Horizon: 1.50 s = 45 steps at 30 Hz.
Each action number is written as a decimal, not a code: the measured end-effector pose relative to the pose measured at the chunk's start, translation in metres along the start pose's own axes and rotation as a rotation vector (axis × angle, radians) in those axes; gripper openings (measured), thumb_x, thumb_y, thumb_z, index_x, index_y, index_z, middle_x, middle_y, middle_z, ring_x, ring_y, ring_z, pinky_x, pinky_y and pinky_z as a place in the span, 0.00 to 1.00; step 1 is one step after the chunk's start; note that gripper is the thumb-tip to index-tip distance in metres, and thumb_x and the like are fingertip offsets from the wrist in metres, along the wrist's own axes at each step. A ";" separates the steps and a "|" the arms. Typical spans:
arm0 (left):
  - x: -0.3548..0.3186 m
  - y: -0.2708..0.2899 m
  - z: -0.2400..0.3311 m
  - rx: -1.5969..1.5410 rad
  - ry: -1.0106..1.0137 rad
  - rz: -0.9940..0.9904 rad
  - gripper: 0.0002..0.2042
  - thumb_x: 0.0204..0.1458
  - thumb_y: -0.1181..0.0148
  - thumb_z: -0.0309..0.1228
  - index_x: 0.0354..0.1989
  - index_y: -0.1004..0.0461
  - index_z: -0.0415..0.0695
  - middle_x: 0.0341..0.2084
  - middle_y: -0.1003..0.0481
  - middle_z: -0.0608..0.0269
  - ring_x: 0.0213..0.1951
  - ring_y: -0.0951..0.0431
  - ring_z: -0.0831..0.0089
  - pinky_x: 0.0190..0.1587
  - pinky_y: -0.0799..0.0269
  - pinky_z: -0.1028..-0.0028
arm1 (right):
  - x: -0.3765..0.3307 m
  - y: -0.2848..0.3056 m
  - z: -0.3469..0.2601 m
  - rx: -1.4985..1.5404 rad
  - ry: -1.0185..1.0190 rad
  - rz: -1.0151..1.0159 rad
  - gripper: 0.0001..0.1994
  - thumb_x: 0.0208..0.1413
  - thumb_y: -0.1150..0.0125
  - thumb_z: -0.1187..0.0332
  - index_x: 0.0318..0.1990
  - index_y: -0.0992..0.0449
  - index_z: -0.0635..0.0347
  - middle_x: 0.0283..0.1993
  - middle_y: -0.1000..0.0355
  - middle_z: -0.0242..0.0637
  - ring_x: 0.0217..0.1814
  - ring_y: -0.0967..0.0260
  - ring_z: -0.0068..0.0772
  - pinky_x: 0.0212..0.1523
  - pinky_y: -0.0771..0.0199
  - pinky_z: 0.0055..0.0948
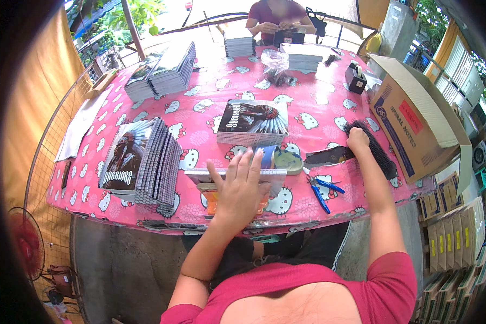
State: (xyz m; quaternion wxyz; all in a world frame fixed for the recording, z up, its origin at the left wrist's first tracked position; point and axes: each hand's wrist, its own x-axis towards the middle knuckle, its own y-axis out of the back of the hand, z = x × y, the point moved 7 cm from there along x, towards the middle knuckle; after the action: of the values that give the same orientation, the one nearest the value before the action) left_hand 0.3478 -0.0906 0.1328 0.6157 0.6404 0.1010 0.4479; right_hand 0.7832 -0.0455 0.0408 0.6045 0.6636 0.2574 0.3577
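Note:
My left hand [240, 186] lies with fingers stretched and spread across the white upper edge of a notebook [200, 174] at the table's near side; the hand hides much of it, and orange shows below. Just beyond the fingertips are a roll of tape [267, 156] and a pale green object [288, 161]. To the right, my right hand [357, 139] is closed at the end of a bundle of black spiral coils [377, 151], its fingertips against them. Between the hands lie blue-handled pliers [319, 197] and a similar blue-handled tool [329, 184].
Notebooks with a feathered-headdress cover form a stack ahead [252, 121] and another at left [137, 159]. More stacks [164, 70] stand farther back. An open cardboard box [416, 121] and a tape dispenser [356, 78] are at right. Across the pink table [200, 135] sits another person [281, 19].

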 end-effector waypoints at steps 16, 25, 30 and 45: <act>0.005 0.022 -0.015 -0.427 -0.038 0.373 0.08 0.41 0.31 0.34 0.29 0.19 0.47 0.38 0.25 0.64 0.41 0.26 0.66 0.55 0.47 0.60 | -0.115 0.106 -0.091 0.661 0.715 0.439 0.13 0.49 0.43 0.80 0.43 0.22 0.60 0.38 0.27 0.48 0.37 0.27 0.47 0.38 0.27 0.38; 0.006 0.015 -0.014 -0.466 -0.025 0.303 0.07 0.43 0.32 0.36 0.28 0.20 0.48 0.25 0.23 0.70 0.33 0.26 0.70 0.56 0.48 0.61 | -0.212 0.146 -0.145 1.023 0.789 0.253 0.12 0.42 0.32 0.77 0.38 0.20 0.60 0.34 0.28 0.37 0.34 0.28 0.31 0.34 0.28 0.27; 0.005 0.016 -0.015 -0.462 -0.015 0.320 0.07 0.44 0.33 0.36 0.28 0.20 0.48 0.25 0.23 0.70 0.32 0.26 0.70 0.55 0.48 0.60 | -0.202 0.141 -0.147 1.092 0.797 0.090 0.11 0.39 0.30 0.77 0.35 0.20 0.61 0.34 0.28 0.35 0.35 0.29 0.27 0.35 0.29 0.26; 0.005 0.018 -0.012 -0.452 -0.006 0.329 0.08 0.43 0.32 0.37 0.28 0.21 0.48 0.24 0.24 0.68 0.32 0.27 0.70 0.54 0.47 0.61 | -0.195 0.141 -0.153 1.141 0.812 -0.213 0.10 0.42 0.31 0.76 0.34 0.22 0.64 0.34 0.28 0.33 0.35 0.31 0.23 0.36 0.31 0.24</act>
State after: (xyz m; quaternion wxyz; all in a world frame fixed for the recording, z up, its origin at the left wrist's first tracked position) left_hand 0.3341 -0.0831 0.1490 0.6622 0.4961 -0.1087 0.5509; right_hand 0.5313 -0.1209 0.1500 0.0501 0.6622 0.6733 0.3252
